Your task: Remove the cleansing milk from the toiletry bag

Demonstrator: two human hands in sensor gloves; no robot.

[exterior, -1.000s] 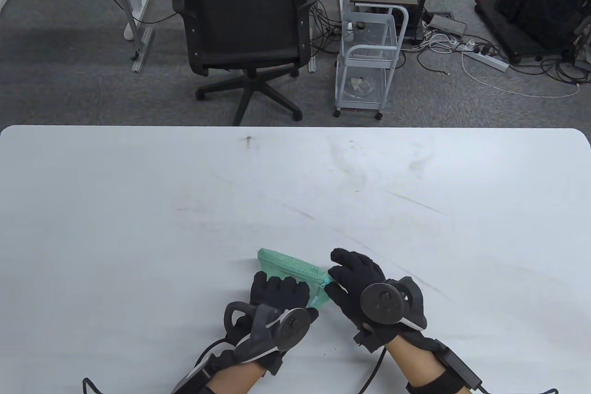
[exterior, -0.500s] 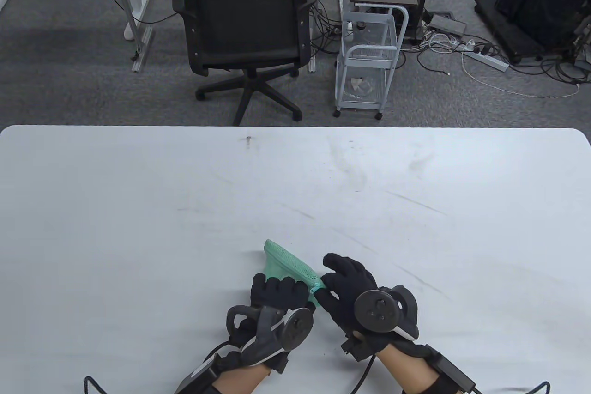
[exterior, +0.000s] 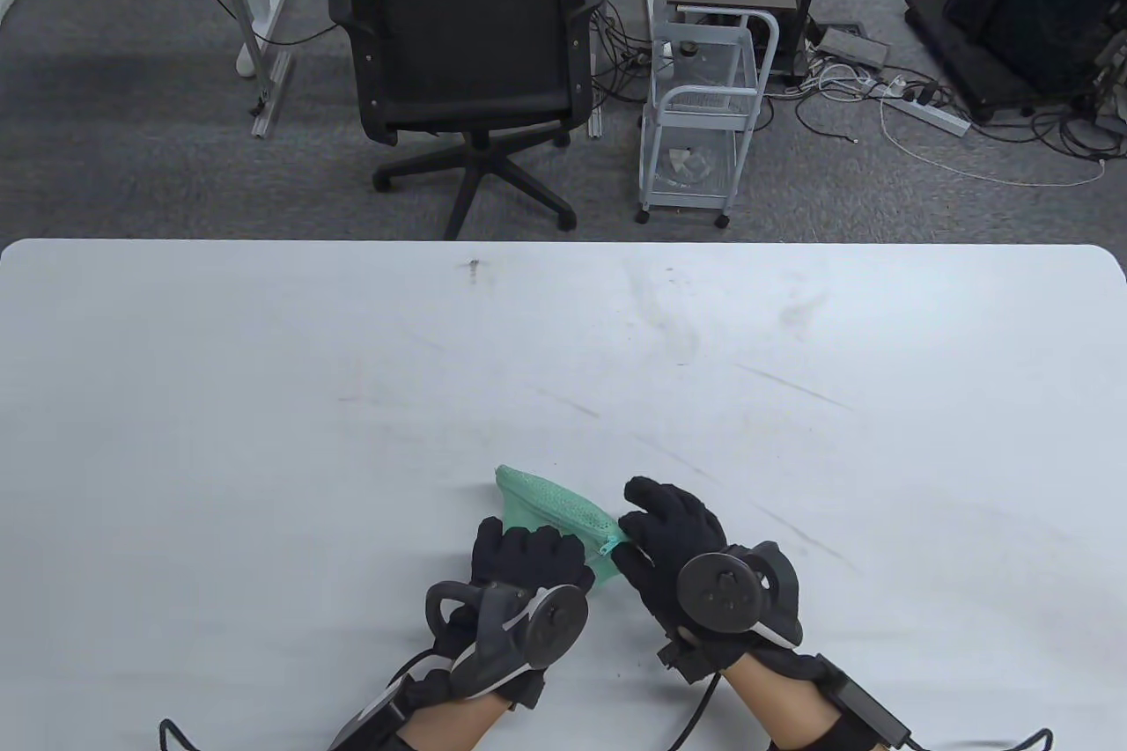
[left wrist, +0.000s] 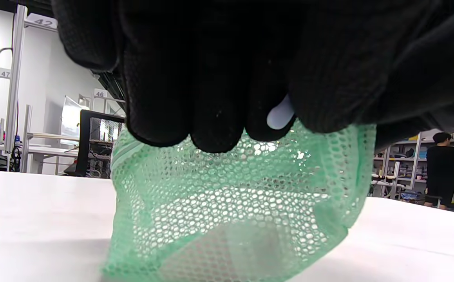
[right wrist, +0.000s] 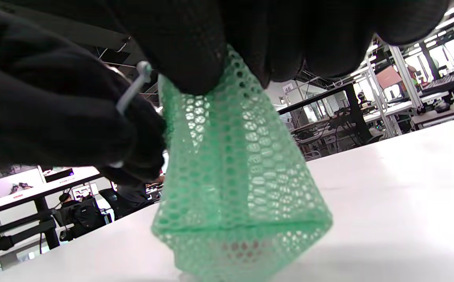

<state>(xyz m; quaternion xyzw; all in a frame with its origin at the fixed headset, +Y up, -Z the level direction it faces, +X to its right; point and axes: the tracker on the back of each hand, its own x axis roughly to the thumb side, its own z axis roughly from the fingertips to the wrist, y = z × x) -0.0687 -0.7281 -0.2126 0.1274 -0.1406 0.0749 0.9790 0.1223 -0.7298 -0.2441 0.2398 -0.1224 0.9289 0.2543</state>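
White counter [exterior: 264, 399] stretches in front of me, scuffed with faint grey marks, and past its far edge stand an office chair [exterior: 467, 64] and a small white trolley [exterior: 700, 126] on the carpet. Near the counter's near edge, about the middle, I hold the green mesh toiletry bag [exterior: 550, 506] between both hands, its bottom resting on the counter.

My left hand [exterior: 528, 562] grips the bag's near-left top edge, fingers curled together over the mesh; in the left wrist view the fingertips [left wrist: 211, 129] bunch the netting beneath them. My right hand [exterior: 673, 535] pinches the bag's right end where the zipper [exterior: 609, 546] runs, and in the right wrist view a small metal pull [right wrist: 132, 92] shows between thumb and fingers, so I judge it is clamped on the zipper pull along with the mesh.

The cleansing milk is inside the bag: a pale shape [left wrist: 246, 250] shows dimly through the netting low down, too blurred to make out clearly.

The bag looks soft and floppy and will collapse rather than hold its mouth open, so I should keep the left hand pinning the edge while the right works the zip. The container inside is probably light, smooth and slippery, best taken around its body once the opening is wide enough.
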